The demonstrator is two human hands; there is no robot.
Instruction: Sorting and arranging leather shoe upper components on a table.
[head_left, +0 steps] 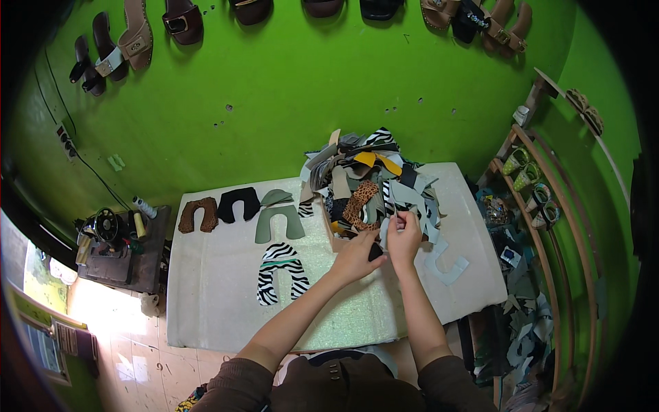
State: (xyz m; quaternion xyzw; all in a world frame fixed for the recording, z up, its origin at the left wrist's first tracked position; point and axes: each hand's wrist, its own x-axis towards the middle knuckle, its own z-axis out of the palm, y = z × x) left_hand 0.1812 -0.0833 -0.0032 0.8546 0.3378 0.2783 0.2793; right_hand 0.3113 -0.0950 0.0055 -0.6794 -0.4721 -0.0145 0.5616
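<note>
A box (pixel 338 240) heaped with cut material scraps (pixel 347 161) stands at the back of the table, in front of my hands. My left hand (pixel 355 258) is at its front edge, thumb and fingers around a small black piece (pixel 375 252). Close beside it, my right hand (pixel 403 240) is closed in a pinch on a light grey piece (pixel 384 235), partly hidden by the fingers. A leopard-print piece (pixel 364 200) and a yellow piece (pixel 377 162) show in the heap. Right of my hands lies a pale grey U-shaped cutout (pixel 449 269).
Left on the pale table (pixel 213 295) lie U-shaped pieces: brown (pixel 199 214), black (pixel 238 202), green (pixel 280 223) and zebra-print (pixel 281 271). A sewing machine (pixel 106 230) stands far left. Scraps (pixel 525 329) pile beside a wooden rack (pixel 542 226) at right. Sandals (pixel 183 22) hang above.
</note>
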